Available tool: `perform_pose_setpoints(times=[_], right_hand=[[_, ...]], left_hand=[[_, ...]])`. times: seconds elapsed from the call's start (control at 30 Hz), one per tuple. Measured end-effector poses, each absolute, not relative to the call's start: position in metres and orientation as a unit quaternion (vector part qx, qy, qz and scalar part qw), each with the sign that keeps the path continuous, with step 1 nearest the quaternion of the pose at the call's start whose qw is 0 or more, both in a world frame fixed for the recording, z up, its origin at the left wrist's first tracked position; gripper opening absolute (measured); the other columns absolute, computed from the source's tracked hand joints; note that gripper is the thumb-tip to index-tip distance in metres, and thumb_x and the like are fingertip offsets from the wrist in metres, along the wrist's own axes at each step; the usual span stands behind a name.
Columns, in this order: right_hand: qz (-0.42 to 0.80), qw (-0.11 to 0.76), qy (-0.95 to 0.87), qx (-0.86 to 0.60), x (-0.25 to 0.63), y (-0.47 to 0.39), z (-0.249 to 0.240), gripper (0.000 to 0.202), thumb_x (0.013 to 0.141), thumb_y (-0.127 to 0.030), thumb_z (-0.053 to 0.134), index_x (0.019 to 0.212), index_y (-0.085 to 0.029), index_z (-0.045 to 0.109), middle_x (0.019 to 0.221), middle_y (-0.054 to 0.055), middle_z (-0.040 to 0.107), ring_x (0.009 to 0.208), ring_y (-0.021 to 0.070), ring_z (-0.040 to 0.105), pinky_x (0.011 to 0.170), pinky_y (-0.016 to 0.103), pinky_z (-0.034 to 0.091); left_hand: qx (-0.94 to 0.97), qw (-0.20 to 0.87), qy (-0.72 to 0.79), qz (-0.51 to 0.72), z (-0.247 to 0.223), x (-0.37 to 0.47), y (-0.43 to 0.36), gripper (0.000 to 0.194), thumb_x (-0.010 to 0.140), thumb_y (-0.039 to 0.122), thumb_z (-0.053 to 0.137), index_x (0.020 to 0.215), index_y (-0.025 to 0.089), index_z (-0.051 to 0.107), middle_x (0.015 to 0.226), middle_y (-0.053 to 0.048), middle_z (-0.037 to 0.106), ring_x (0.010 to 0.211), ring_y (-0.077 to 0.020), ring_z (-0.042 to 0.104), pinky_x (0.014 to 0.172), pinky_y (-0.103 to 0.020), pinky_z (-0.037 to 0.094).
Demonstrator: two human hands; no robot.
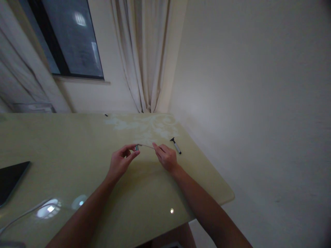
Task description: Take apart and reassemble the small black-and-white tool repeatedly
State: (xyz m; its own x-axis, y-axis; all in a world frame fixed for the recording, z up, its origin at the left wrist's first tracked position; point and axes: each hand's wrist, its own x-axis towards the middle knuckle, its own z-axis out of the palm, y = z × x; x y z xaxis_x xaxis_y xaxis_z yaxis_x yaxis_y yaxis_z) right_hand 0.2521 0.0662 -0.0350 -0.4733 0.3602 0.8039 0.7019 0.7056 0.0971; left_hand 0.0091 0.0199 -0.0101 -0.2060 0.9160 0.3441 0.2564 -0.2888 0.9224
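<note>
Between the thumb and fingertips of my left hand (122, 160) is a small dark and greenish block, which looks like a razor blade cartridge (137, 147). My right hand (167, 157) grips a thin pale stick (148, 146), slightly bowed. The stick's far tip meets the upper edge of the cartridge; what kind of tip it has is too small to tell. Both hands hover over the table, their fingers closed. Just right of my right hand lies a razor handle (177, 146), silver and black, with a narrow T-shaped top.
The glossy yellowish table (144, 206) ends at a wall on the right. A dark flat device (12, 179) lies at the left, with a white cable (23, 215) nearer me. A small black piece (106, 115) rests by the far edge, below curtains (147, 51).
</note>
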Motion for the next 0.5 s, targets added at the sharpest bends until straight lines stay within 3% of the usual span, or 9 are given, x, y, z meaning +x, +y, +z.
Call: perform_pose_setpoints(times=[0.5], right_hand=[[-0.215,0.399,-0.833,-0.318,0.2517,0.0688,-0.0386,0.039,0.109,-0.019,0.051,0.146,-0.020,0.065,0.080,0.004,0.066,0.069,0.0128,0.057,0.061,0.025,0.040]], left_hand=[[0.547,0.312,0.509,0.587,-0.0142,0.0099,0.0218,0.047,0.073,0.054,0.084,0.103,0.018,0.081,0.074,-0.001,0.066,0.056,-0.0102,0.048,0.052,-0.023,0.037]])
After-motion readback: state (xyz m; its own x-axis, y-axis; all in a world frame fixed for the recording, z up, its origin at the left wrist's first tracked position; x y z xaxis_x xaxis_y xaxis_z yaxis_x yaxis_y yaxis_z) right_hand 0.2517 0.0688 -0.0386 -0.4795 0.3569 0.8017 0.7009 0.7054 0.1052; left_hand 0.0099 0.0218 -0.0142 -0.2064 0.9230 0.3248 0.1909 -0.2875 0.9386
